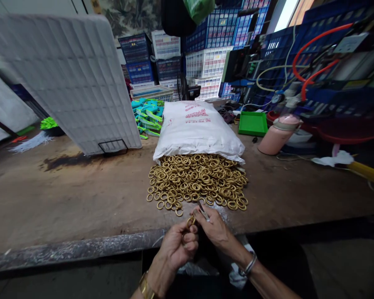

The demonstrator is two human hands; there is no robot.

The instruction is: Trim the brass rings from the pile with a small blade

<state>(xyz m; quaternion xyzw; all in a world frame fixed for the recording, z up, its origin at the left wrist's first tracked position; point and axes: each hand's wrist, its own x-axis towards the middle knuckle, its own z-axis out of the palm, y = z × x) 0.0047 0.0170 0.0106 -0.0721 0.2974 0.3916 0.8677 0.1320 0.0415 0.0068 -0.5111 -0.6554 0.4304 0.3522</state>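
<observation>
A pale ribbed panel [90, 83] is stood up left of the white sack [199, 128], with some teal-and-green pieces [148, 116] squeezed in between. In front of the sack, a brass-coloured ring [191, 221] is pinched in the curled left hand [177, 245]. A whole pile of rings [199, 182] is heaped against the sack's near edge. Nearer than that pile, a small metal tool [205, 215] is gripped in the right hand [218, 230]. Right of the sack, a green tray [253, 123] and pink bottle [277, 137] are parked.

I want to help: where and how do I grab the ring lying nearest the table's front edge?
Probably pinch that ring by its near rim, from the front: it looks flat, with tabletop there and the pile behind it.
</observation>
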